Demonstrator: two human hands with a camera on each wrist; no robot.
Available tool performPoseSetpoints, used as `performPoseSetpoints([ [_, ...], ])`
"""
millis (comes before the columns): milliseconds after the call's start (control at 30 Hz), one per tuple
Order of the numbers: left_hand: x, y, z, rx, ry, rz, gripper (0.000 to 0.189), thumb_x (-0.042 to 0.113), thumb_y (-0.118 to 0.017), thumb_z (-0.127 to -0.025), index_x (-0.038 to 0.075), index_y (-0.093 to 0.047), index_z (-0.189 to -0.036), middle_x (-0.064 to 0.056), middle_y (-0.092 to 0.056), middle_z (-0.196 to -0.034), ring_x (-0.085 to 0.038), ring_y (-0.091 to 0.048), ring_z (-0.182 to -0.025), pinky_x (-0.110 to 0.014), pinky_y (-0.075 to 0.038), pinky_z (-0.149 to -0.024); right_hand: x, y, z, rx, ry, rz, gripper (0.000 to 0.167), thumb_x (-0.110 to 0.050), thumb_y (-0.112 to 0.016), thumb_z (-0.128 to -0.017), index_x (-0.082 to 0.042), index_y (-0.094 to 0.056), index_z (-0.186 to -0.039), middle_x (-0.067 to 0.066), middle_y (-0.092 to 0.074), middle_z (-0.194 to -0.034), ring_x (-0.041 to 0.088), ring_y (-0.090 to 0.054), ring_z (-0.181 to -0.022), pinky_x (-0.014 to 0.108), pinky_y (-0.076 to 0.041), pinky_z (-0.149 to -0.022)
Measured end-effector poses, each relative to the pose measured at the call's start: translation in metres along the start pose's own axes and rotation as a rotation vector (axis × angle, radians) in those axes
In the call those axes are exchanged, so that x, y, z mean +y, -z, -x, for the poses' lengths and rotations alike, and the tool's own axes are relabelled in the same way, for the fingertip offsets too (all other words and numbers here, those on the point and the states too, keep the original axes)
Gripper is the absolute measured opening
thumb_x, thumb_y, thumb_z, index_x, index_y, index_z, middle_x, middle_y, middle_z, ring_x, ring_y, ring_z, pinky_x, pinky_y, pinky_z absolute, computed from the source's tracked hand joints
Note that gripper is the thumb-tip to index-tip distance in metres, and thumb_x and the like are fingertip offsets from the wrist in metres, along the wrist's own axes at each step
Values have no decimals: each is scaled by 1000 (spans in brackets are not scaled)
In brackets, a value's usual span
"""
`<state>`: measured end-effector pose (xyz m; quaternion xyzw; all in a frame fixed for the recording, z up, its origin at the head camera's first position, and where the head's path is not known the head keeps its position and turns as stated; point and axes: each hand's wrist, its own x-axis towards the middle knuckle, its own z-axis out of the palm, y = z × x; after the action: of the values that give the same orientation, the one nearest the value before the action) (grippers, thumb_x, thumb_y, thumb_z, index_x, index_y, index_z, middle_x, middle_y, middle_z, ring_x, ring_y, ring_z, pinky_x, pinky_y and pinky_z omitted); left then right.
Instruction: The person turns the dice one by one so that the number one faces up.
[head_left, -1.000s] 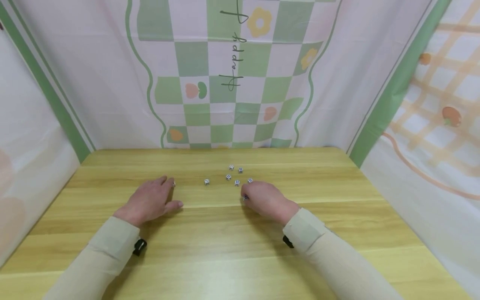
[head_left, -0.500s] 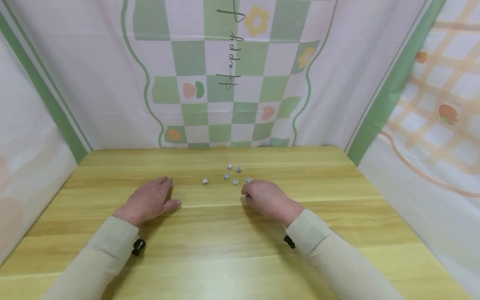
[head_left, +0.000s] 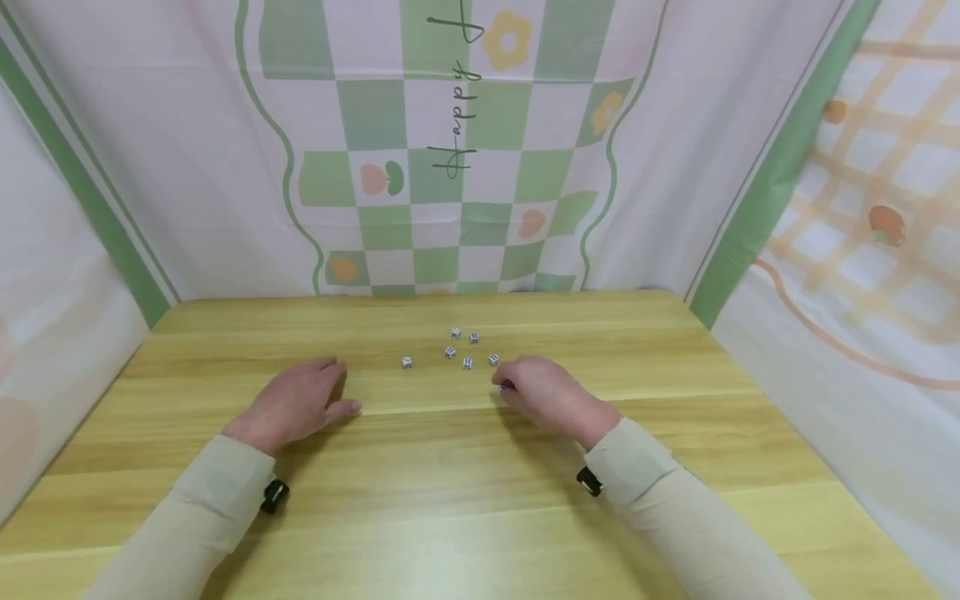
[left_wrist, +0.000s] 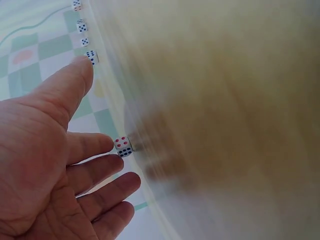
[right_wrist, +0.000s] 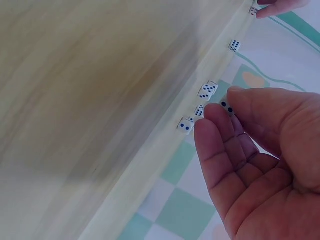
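My left hand rests at the left of the table, its fingers extended and slightly bent. In the left wrist view, a white die with red and blue pips stands at the fingertips; the hand hides it in the head view. My right hand pinches another die between thumb and fingers, close above the table. Beyond it a loose group of small white dice lies on the wood, the nearest die just off its fingertips. One separate die lies between the group and my left hand.
The wooden table reaches back to a hanging checkered curtain with green squares. Patterned curtains also hang along the left and right sides. Farther back in the group lie a die and its neighbour.
My right hand has drawn a little to the right, away from the dice group, with the pinched die. My left hand has stayed in place. The head view has shifted slightly.
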<state>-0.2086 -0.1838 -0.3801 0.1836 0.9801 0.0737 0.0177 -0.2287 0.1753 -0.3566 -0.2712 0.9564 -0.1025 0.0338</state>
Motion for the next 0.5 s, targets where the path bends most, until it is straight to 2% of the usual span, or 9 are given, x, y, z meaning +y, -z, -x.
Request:
performPoseSetpoints([
  [300,-2,-1,2,0,-12,0,66,44,-62,-104,-8,-54,-144,-31,-50,-151,-50,-51,-137,-60,-42,-113,4,1,2,0,1,-55,24,-7,-65,-100,-7,-74,-122,9,-75,-121,26,-70,-114,44,-55,-100],
  [500,-1,-1,3,33,-33,-8,62,38,-65,-104,-11,-55,-141,-32,-55,-146,-50,-54,-134,-59,-44,-111,8,2,2,24,38,-92,22,-5,-66,-99,-8,-76,-118,7,-76,-118,25,-71,-112,44,-56,-98],
])
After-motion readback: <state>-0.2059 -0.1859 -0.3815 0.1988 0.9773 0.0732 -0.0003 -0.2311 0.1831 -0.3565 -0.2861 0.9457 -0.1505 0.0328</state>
